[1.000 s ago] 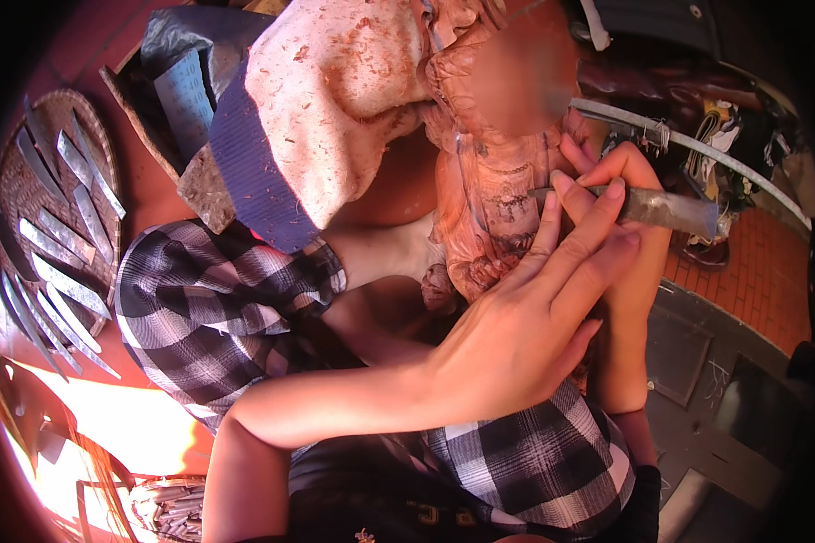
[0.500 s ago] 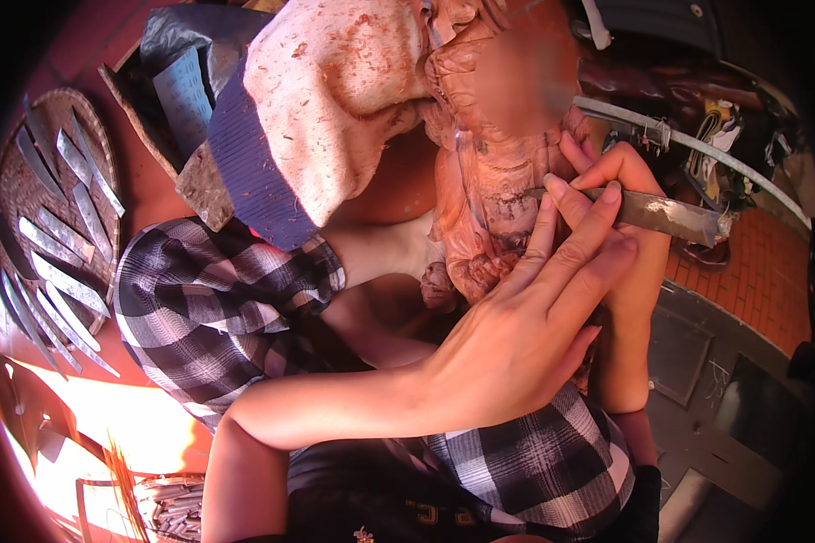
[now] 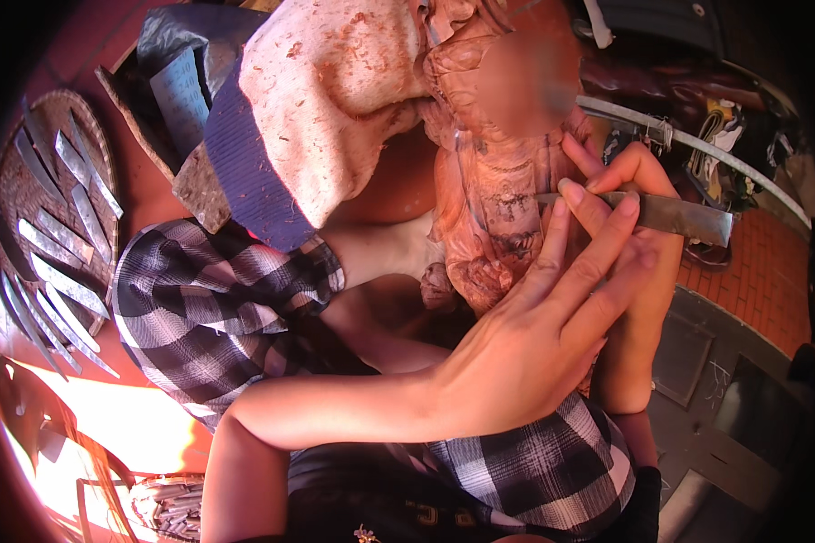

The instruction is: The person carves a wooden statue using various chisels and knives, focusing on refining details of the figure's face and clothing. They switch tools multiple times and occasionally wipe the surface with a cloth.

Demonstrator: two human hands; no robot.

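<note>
A reddish-brown wooden carving (image 3: 493, 262) with deep relief lies before me, held between my bare legs. Against its right side is a flat metal carving chisel (image 3: 688, 219), its thin end at the carved surface and its broad end out to the right. My right hand (image 3: 647, 235) closes round the chisel from the right, thumb and fingers pinching it. Across from the left comes my left hand (image 3: 525, 348), its fingers long and pressed on the chisel near my right fingers. The exact contact of the chisel's tip is partly hidden by fingers.
At the left, a round woven tray (image 3: 59, 172) holds several metal chisel blades. A pale cloth (image 3: 326, 100) strewn with wood shavings and edged in ribbed blue lies beyond my left knee. Wooden blocks (image 3: 204, 185) sit beside it. A curved pale strip (image 3: 697, 140) crosses the far right.
Both hands have moved slightly right with the chisel, drawing its thin end back across the carving. The chisel's broad end has turned flatter to view. The carving stays in place.
</note>
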